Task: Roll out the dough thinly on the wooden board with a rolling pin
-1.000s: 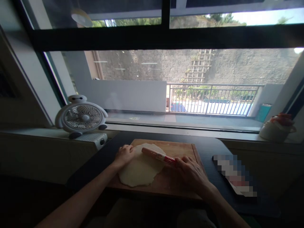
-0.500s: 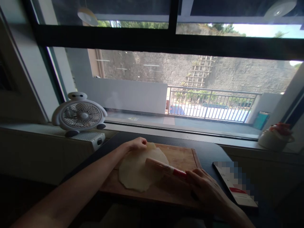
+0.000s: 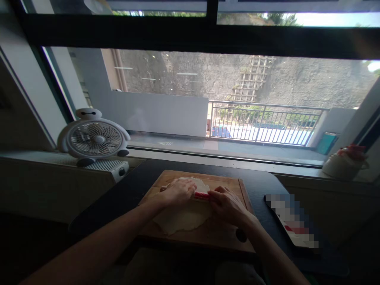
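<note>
Flat, pale, roundish dough sheet (image 3: 179, 219) laid on brown rectangular wooden board (image 3: 227, 183), crossed by red-and-brown cylindrical rolling pin (image 3: 202, 196).
Pin mostly covered by bare left hand (image 3: 180, 190), closure cannot be told; right end gripped by bare right hand (image 3: 227, 202). White round-bodied fan (image 3: 97, 139) set left of board.

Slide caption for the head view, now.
Left hand and right hand on a rolling pin over flattened dough on a wooden board.
</note>
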The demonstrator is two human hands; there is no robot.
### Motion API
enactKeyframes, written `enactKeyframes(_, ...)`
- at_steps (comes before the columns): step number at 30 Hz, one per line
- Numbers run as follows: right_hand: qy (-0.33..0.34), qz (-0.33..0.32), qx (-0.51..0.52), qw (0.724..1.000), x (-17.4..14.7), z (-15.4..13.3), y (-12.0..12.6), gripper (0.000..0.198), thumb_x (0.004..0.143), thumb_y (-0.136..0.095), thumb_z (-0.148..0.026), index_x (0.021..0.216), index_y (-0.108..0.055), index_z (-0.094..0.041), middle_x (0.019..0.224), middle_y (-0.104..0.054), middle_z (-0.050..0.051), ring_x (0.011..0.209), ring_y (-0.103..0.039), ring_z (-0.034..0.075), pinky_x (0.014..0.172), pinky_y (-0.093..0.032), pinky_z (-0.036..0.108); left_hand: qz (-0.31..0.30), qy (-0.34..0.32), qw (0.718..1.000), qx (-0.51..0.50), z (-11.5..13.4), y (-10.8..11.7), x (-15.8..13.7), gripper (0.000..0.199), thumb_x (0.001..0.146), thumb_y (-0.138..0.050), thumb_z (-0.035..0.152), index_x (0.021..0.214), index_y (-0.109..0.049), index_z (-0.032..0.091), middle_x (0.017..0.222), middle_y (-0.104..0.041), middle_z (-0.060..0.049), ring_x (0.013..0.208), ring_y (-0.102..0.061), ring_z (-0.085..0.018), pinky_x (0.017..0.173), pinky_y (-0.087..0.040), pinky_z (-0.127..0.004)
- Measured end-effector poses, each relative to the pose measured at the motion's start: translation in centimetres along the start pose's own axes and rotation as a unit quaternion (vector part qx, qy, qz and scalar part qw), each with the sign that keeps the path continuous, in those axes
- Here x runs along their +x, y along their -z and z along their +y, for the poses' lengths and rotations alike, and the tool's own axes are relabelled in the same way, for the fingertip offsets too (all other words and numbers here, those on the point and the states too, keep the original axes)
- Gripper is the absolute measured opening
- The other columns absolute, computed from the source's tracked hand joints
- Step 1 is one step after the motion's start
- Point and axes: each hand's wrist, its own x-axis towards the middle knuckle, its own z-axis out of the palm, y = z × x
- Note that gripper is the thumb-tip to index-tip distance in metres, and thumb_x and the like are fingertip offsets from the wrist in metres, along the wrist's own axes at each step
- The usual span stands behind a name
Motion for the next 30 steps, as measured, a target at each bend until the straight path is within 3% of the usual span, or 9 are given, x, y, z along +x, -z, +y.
enactKeyframes(4, -0.016, 0.025, 0.034, 0.999, 0.2, -1.0, -0.9, 0.024, 0.093, -0.044, -0.033, 0.106, -0.064, -0.03, 0.106, -0.059, 0.001, 0.097, -0.052, 0.016, 0.085, -0.036, 0.028, 0.049, 0.017, 0.994, 0.096, 0.4, -1.8, -4.7, 0.053, 0.093, -0.022, 0.044, 0.135, -0.044, 0.019, 0.145, -0.04, -0.008, 0.137, -0.028, -0.023, 0.112, -0.016, -0.046)
enactKeyframes(7, -0.043, 0.019, 0.065, 0.997, 0.0, -1.4, -1.2, 0.034, 0.096, -0.035, -0.035, 0.091, -0.067, -0.025, 0.111, -0.058, 0.002, 0.098, -0.052, 0.016, 0.083, -0.038, 0.026, 0.091, 0.029, 0.99, 0.108, 0.4, -2.3, -5.5, 0.056, 0.093, -0.022, 0.046, 0.137, -0.041, 0.018, 0.148, -0.036, -0.007, 0.139, -0.023, -0.023, 0.114, -0.012, -0.046)
enactKeyframes(10, -0.119, 0.044, -0.002, 0.992, 1.6, -1.3, -1.8, 0.037, 0.095, -0.033, -0.033, 0.083, -0.065, -0.02, 0.108, -0.059, 0.007, 0.097, -0.052, 0.018, 0.084, -0.037, 0.028, 0.084, 0.065, 0.991, 0.083, 0.3, -2.0, -2.8, 0.056, 0.093, -0.021, 0.046, 0.14, -0.036, 0.02, 0.15, -0.032, -0.005, 0.141, -0.017, -0.023, 0.114, -0.009, -0.047)
enactKeyframes(14, -0.209, 0.096, -0.109, 0.967, 5.9, 0.0, -2.3, 0.034, 0.094, -0.033, -0.032, 0.101, -0.062, -0.018, 0.113, -0.058, 0.01, 0.104, -0.049, 0.023, 0.089, -0.035, 0.032, 0.041, 0.129, 0.989, 0.051, 0.3, -0.8, 2.6, 0.053, 0.093, -0.022, 0.044, 0.135, -0.044, 0.021, 0.142, -0.044, -0.009, 0.137, -0.028, -0.027, 0.108, -0.02, -0.054)
enactKeyframes(17, -0.225, 0.095, -0.118, 0.963, 7.6, 0.7, -2.1, 0.035, 0.093, -0.035, -0.036, 0.11, -0.06, -0.018, 0.118, -0.057, 0.012, 0.104, -0.051, 0.024, 0.087, -0.037, 0.034, 0.042, 0.126, 0.99, 0.046, 0.2, -0.2, 4.0, 0.049, 0.092, -0.025, 0.044, 0.128, -0.051, 0.023, 0.136, -0.052, -0.01, 0.132, -0.036, -0.029, 0.106, -0.024, -0.055)
enactKeyframes(20, -0.208, 0.096, -0.128, 0.965, 6.2, 0.0, -2.8, 0.039, 0.094, -0.034, -0.041, 0.116, -0.058, -0.021, 0.127, -0.053, 0.01, 0.113, -0.047, 0.025, 0.095, -0.033, 0.037, 0.052, 0.101, 0.992, 0.047, 0.4, -0.8, 1.9, 0.046, 0.092, -0.028, 0.041, 0.128, -0.052, 0.024, 0.138, -0.05, -0.007, 0.133, -0.035, -0.027, 0.109, -0.02, -0.052)
enactKeyframes(24, -0.145, 0.117, -0.165, 0.968, 0.7, -2.6, -4.5, 0.044, 0.096, -0.028, -0.043, 0.124, -0.054, -0.022, 0.135, -0.049, 0.007, 0.13, -0.033, 0.025, 0.108, -0.019, 0.039, 0.093, 0.051, 0.993, 0.052, 0.7, -2.5, -4.3, 0.055, 0.093, -0.024, 0.046, 0.137, -0.042, 0.017, 0.146, -0.04, -0.008, 0.138, -0.026, -0.024, 0.114, -0.009, -0.048)
enactKeyframes(27, -0.099, 0.103, -0.158, 0.977, -3.0, -3.9, -5.0, 0.047, 0.096, -0.029, -0.043, 0.136, -0.042, -0.022, 0.139, -0.046, 0.004, 0.133, -0.029, 0.022, 0.11, -0.016, 0.038, 0.13, 0.011, 0.989, 0.064, 0.7, -3.6, -8.3, 0.057, 0.093, -0.026, 0.043, 0.142, -0.034, 0.015, 0.149, -0.035, -0.008, 0.14, -0.021, -0.022, 0.115, -0.005, -0.046)
enactKeyframes(30, -0.077, 0.061, -0.142, 0.985, -3.6, -3.8, -4.5, 0.05, 0.095, -0.031, -0.045, 0.14, -0.036, -0.022, 0.142, -0.043, 0.003, 0.134, -0.027, 0.022, 0.11, -0.016, 0.038, 0.13, -0.007, 0.989, 0.073, 0.5, -3.8, -9.0, 0.058, 0.093, -0.027, 0.044, 0.143, -0.031, 0.016, 0.149, -0.033, -0.008, 0.14, -0.021, -0.022, 0.115, -0.004, -0.047)
